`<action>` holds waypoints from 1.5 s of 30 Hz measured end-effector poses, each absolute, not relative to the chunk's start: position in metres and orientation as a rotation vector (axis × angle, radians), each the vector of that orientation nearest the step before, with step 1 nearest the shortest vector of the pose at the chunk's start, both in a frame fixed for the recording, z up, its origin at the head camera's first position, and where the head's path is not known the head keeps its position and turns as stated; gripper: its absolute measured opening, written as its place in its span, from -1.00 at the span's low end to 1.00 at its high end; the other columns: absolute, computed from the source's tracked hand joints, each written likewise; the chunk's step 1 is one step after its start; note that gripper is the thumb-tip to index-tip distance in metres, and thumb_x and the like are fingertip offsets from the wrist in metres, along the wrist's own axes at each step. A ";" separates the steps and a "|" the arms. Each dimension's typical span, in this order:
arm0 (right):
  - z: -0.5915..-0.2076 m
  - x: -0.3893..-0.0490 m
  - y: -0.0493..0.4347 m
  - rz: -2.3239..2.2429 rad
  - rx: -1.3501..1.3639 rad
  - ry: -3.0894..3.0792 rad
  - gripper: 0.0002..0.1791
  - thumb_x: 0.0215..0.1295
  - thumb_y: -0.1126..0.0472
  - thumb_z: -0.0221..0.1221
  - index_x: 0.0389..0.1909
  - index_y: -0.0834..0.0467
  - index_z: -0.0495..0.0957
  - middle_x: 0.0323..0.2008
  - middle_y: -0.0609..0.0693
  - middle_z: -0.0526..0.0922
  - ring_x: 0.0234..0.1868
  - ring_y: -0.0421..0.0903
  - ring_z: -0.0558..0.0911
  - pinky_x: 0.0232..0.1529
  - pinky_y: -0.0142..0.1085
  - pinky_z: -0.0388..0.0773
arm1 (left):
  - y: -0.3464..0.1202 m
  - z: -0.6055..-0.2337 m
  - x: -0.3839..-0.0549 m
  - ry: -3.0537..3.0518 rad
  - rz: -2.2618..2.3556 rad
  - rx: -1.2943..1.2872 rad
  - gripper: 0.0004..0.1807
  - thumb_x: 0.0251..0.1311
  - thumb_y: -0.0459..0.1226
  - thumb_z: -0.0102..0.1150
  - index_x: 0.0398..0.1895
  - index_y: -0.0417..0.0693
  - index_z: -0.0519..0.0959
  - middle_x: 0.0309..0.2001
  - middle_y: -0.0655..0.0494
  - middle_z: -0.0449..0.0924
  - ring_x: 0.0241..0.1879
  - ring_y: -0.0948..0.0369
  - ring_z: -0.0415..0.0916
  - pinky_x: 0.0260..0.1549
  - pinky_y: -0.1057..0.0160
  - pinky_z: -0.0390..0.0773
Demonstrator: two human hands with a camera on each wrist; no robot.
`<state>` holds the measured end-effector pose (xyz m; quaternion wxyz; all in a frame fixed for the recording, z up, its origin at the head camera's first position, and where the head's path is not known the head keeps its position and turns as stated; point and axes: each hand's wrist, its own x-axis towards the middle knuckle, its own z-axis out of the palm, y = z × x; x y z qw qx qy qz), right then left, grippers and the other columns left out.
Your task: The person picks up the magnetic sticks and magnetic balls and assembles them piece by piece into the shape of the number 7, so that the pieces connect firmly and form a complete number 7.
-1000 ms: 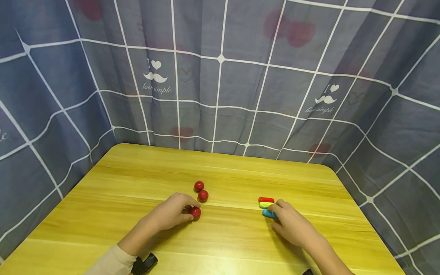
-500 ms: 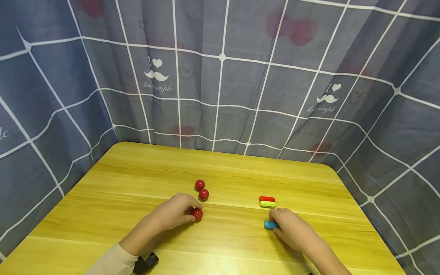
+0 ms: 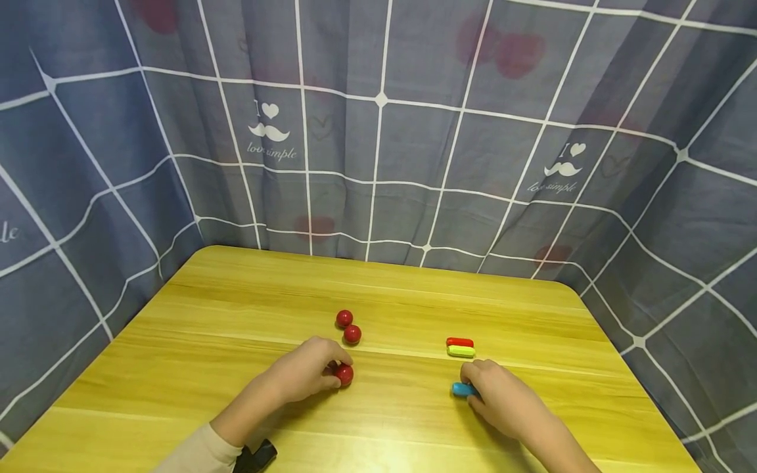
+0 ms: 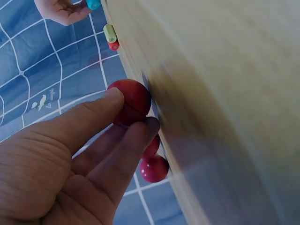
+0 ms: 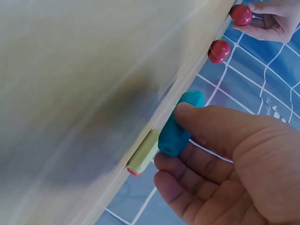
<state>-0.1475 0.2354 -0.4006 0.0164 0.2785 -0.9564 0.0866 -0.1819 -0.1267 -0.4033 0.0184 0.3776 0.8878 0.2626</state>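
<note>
In the head view my left hand (image 3: 304, 373) pinches a small glossy red ball (image 3: 345, 375) between thumb and fingertips, low over the wooden table. Two matching red balls, a nearer one (image 3: 352, 334) and a farther one (image 3: 344, 318), sit together just beyond it. To the right, my right hand (image 3: 503, 397) pinches a short blue rounded stick (image 3: 461, 389); its thumb lies along one side in the right wrist view, where the blue stick (image 5: 176, 129) shows nearly whole. Past that hand lie a yellow-green stick (image 3: 461, 351) and a red stick (image 3: 459, 342), side by side.
The light wood-grain table (image 3: 248, 282) has rounded far corners. A grey-blue curtain (image 3: 343, 138) with white grid lines hangs behind it and along both sides. A black strap piece (image 3: 255, 456) sits at the left wrist by the beige sleeve (image 3: 198, 453).
My right hand has taken the blue stick away from the yellow-green one and nearer to me. The held red ball has shifted slightly right and nearer with my left hand.
</note>
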 end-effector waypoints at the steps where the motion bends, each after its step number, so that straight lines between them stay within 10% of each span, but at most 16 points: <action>1: -0.400 -0.147 0.235 0.267 0.872 -2.966 -0.74 0.13 0.31 0.35 -0.39 -0.01 0.45 -0.47 -0.28 0.36 -0.42 -0.29 0.34 -0.40 -0.36 0.40 | -0.126 -0.404 -0.181 2.757 0.815 1.173 -0.73 0.01 -0.40 0.44 -0.17 -0.18 0.68 -0.22 0.12 0.67 -0.24 0.29 0.55 -0.24 0.32 0.57; 45: -0.396 -0.141 0.188 0.443 1.220 -2.785 -0.79 0.17 0.24 0.37 -0.21 0.04 0.56 -0.28 -0.24 0.53 -0.27 -0.33 0.44 -0.26 -0.44 0.51 | -0.112 -0.401 -0.169 2.650 0.837 1.171 -0.76 0.05 -0.38 0.42 -0.17 -0.10 0.67 -0.21 0.24 0.63 -0.26 0.38 0.52 -0.25 0.40 0.54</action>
